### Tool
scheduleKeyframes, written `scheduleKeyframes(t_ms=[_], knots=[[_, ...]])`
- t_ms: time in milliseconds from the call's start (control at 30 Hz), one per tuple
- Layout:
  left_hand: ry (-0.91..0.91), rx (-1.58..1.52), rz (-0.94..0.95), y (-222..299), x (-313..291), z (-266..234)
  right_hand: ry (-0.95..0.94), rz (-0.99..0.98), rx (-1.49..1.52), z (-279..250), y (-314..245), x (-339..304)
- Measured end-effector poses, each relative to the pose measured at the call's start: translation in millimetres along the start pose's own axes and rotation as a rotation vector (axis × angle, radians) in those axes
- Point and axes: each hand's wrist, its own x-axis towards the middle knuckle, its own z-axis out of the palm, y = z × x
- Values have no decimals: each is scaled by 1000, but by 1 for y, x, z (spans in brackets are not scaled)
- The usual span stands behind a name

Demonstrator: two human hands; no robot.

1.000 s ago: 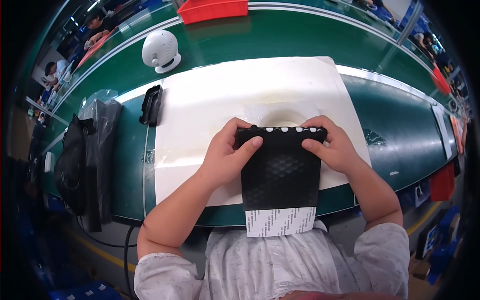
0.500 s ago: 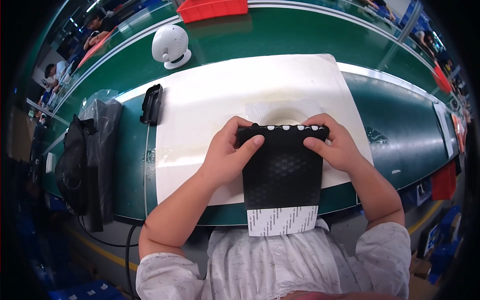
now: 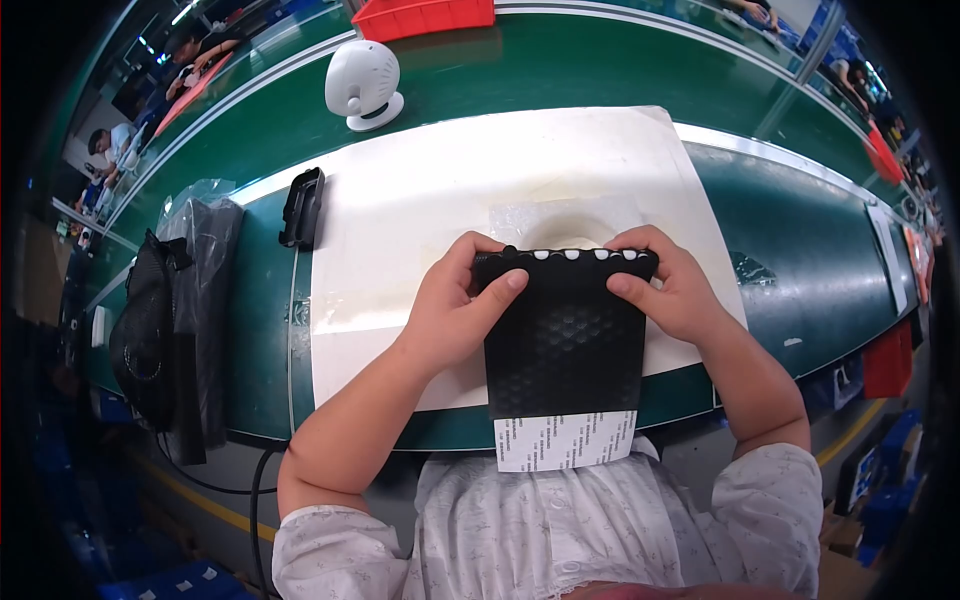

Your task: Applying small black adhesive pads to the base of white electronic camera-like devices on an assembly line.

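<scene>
Both hands hold a black sheet (image 3: 565,350) with a dimpled texture, over the near edge of the bench. Its far edge is thick and dark, with a row of white spots along it. White printed paper (image 3: 565,442) shows at its near end, against my shirt. My left hand (image 3: 468,300) grips the far left corner, thumb on top and fingers bent behind. At the far right corner my right hand (image 3: 672,285) is closed in the same way. The fingertips are partly hidden by the sheet. Beyond the sheet, a pale ring-shaped thing (image 3: 570,232) lies partly covered.
White paper board (image 3: 400,220) covers the bench middle. An empty black plastic tray (image 3: 302,208) lies at its left edge. Farther left are a black mesh item (image 3: 145,335) and plastic-wrapped dark pieces (image 3: 208,290). A white fan-like device (image 3: 362,85) and red bin (image 3: 425,18) stand beyond.
The white fan-like device beyond the board has shifted a little to the right and away. My hands and the black sheet are nearly still.
</scene>
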Motion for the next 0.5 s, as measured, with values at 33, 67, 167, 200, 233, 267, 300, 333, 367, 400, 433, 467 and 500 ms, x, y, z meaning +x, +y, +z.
scheduleKeyframes(t_ms=[33, 67, 167, 200, 233, 267, 300, 333, 367, 400, 433, 467, 500], knots=[[1, 7, -1, 0, 0, 0, 1, 9, 10, 0, 1, 0], [1, 6, -2, 0, 0, 0, 1, 9, 10, 0, 0, 0], [18, 15, 4, 1, 0, 0, -15, -8, -38, -2, -1, 0], [6, 44, 42, 1, -1, -1, -28, -79, -62, -6, 1, 0], [-4, 77, 79, 4, -3, -5, -42, -152, -85, -8, 2, 2], [-21, 122, 153, 6, -4, -5, -15, -225, 183, -11, 9, 6], [-35, 167, 228, 9, -6, -5, 88, -295, 190, -17, 16, 14], [-60, 215, 359, 13, -6, -5, 147, -336, 117, -26, 16, 25], [-87, 219, 405, 18, -7, -5, 204, -229, -14, -34, 6, 34], [-113, 225, 451, 22, -8, -5, 174, -164, -70, -40, -2, 48], [-130, 240, 456, 25, -9, -9, 140, -103, -120, -43, -7, 66], [-120, 240, 464, 25, -8, -13, 91, -51, -303, -44, -16, 84], [-105, 214, 434, 22, -6, -17, 30, -55, -345, -37, -24, 100]])
